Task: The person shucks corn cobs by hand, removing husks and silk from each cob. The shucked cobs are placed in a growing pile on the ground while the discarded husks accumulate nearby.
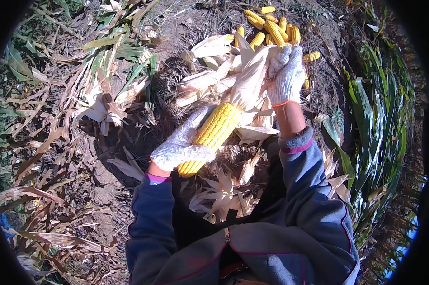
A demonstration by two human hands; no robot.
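Observation:
In a white knitted glove, my left hand [184, 144] grips a large yellow corn cob [216, 130] slantwise, the thumb across its lower end. Pale dry husk [250, 83] is still joined to the cob's upper end and stretches up toward my gloved right hand [286, 73]. The right fingers are curled on the far end of that husk. Beyond the right hand lies a pile of bare yellow cobs [275, 32]. Several ears in pale husks [203, 80] lie just left of the held husk.
Peeled husks [223, 194] lie on the soil between my legs. Cut stalks and dry leaves [104, 67] cover the ground at the left. Along the right side stretches a heap of green corn leaves [374, 124]. One bare cob [311, 56] sits apart, right of the pile.

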